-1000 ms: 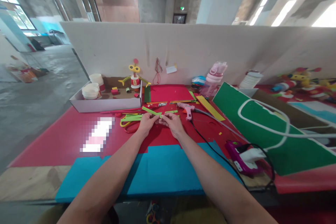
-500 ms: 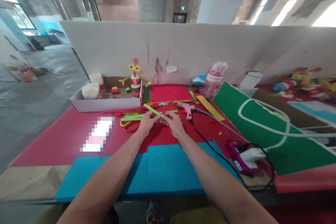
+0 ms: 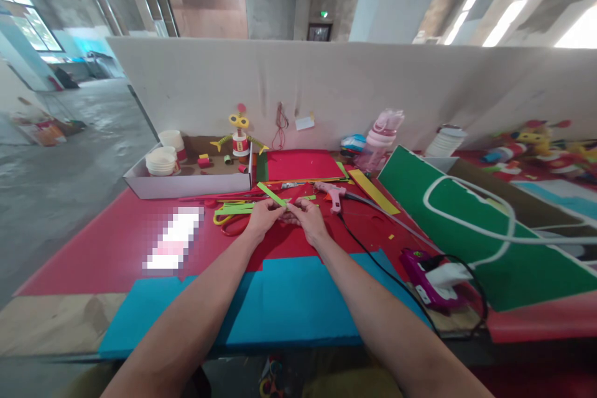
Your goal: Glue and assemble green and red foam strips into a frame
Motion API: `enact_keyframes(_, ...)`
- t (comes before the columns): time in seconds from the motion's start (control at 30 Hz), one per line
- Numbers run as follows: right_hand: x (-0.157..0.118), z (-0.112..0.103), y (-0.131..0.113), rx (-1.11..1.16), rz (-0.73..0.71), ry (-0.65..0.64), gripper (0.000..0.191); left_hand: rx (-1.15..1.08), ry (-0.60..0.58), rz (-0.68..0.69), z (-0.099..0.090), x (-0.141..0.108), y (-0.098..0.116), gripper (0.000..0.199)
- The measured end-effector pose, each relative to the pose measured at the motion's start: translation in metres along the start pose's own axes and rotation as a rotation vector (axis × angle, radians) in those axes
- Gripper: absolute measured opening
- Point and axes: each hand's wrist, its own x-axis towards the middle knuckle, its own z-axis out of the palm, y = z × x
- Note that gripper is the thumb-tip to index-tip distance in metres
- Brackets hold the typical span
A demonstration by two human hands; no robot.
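Note:
Between my fingertips is a light green paper strip [image 3: 271, 193], its free end pointing up and to the left. A red strip [image 3: 305, 189] crosses near its other end, by my right fingers. My left hand [image 3: 267, 216] pinches the green strip from the left. My right hand [image 3: 305, 214] is closed at the strip's lower end, the two thumbs almost meeting there. More green strips [image 3: 233, 208] lie to the left of my left hand, over yellow-handled scissors [image 3: 219, 219]. A pink glue gun [image 3: 332, 194] rests to the right of my right hand.
A white tray [image 3: 196, 186] at the back left holds paper cups [image 3: 161, 161] and a paper robot figure [image 3: 240, 140]. Blue sheets [image 3: 298, 298] line the front edge. To the right are a purple power strip [image 3: 433, 283], cables, a green board [image 3: 448, 224] and a pink bottle [image 3: 380, 140].
The free end of the green strip has tilted up slightly, and the fingers have shifted a little. Everything else looks the same.

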Motion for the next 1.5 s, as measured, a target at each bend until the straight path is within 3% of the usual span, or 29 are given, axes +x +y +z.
enact_keyframes(0.17, 0.002, -0.001, 0.001, -0.112, -0.069, 0.057, 0.038, -0.01, -0.019, -0.012, 0.0, 0.0, 0.001, 0.014)
enact_keyframes(0.4, 0.002, 0.0, -0.006, 0.069, 0.016, 0.045, 0.043, -0.018, -0.022, -0.006, -0.001, 0.004, -0.004, 0.017)
enact_keyframes(0.8, 0.0, 0.0, -0.003, -0.049, -0.039, 0.026, 0.032, -0.021, -0.015, -0.023, 0.0, 0.002, -0.003, 0.013)
enact_keyframes(1.1, 0.001, -0.001, -0.001, -0.108, -0.106, 0.068, 0.031, -0.126, -0.07, -0.068, -0.001, 0.003, -0.008, 0.03)
enact_keyframes(1.5, 0.001, -0.005, 0.002, -0.031, -0.048, -0.026, 0.034, -0.145, -0.069, 0.007, -0.001, 0.005, -0.011, 0.027)
